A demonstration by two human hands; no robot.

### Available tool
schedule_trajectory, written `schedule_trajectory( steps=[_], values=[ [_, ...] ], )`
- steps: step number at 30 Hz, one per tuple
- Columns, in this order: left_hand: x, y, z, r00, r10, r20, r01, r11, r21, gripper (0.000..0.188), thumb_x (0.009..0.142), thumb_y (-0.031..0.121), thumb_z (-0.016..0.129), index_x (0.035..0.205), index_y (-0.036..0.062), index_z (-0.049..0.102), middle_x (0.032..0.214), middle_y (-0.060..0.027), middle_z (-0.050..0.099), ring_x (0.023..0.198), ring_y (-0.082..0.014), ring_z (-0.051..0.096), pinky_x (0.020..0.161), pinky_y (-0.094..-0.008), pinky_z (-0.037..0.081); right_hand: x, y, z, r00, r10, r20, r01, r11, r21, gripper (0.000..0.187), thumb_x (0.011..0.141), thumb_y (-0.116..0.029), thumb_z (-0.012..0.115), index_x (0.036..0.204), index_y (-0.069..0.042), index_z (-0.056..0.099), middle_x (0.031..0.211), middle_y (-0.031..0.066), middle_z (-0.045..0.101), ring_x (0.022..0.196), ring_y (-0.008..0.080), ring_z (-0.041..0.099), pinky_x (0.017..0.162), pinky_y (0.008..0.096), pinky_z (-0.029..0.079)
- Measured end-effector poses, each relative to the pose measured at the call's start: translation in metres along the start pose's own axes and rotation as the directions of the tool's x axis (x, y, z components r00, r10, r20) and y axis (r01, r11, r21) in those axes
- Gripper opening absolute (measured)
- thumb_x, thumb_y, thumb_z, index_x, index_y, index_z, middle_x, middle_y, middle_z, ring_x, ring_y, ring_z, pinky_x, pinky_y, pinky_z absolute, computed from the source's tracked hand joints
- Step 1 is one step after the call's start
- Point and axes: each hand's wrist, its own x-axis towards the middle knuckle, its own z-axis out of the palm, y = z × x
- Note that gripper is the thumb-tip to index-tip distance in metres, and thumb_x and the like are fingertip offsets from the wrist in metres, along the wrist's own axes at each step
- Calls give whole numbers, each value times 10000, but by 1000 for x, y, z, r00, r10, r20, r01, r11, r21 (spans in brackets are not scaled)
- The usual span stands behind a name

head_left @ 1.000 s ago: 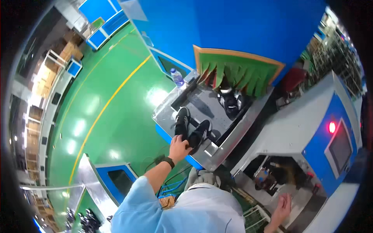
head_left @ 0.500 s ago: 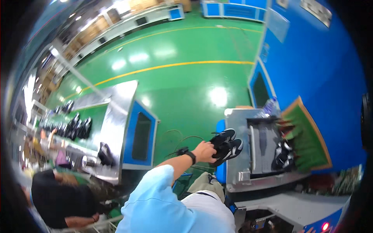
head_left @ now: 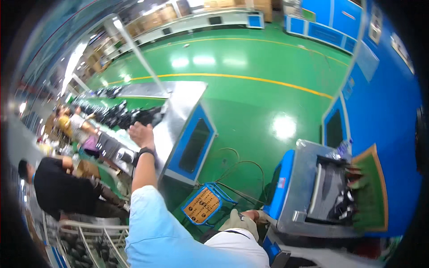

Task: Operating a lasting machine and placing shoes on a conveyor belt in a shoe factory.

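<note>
My left hand (head_left: 142,135), with a dark band on its wrist, is stretched out over the metal bench on the left. Its fingers look extended, and no shoe shows in it. Just beyond the fingertips, black shoes (head_left: 148,117) lie at the near end of a long row on the green conveyor belt; motion blurs them. The metal bench end (head_left: 184,96) lies right of the hand. My right hand is not in view.
A blue-framed stool (head_left: 203,205) stands on the green floor, with hoses (head_left: 243,161) beside it. On the right is a metal machine table (head_left: 297,178) holding black shoes (head_left: 343,203). A person in black (head_left: 67,187) sits at the left; other people work along the conveyor.
My left hand has swung left from the machine table to the conveyor bench. The pair of black shoes it held is no longer in it. The view has turned left.
</note>
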Motion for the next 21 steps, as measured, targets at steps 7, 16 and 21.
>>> schedule_trajectory(
  steps=[7,16,21],
  values=[
    [-190,198,20,522,796,306,-412,549,-727,282,890,184,632,1106,4,645,1134,-212,647,1079,-402,605,943,-488,493,0,20,36,942,228,248,-238,971,11,688,953,-308,690,1504,2,418,1540,228,427,1424,399,407,1154,499,343],
    [-527,553,-246,-306,880,-363,-20,-388,-922,358,887,165,580,1231,72,609,1198,-168,654,1109,-390,626,916,-485,530,-3,15,35,948,227,224,-185,963,-195,633,963,-332,556,1474,31,466,1535,261,435,1404,446,439,1138,533,349],
    [-591,714,-322,218,965,-145,-42,-140,-989,458,804,121,627,1226,-14,511,1241,-269,582,1152,-434,573,971,-507,487,-10,11,30,918,242,313,-166,954,-251,609,993,-338,534,1449,61,470,1494,305,456,1347,494,478,1116,566,368]
  ],
)
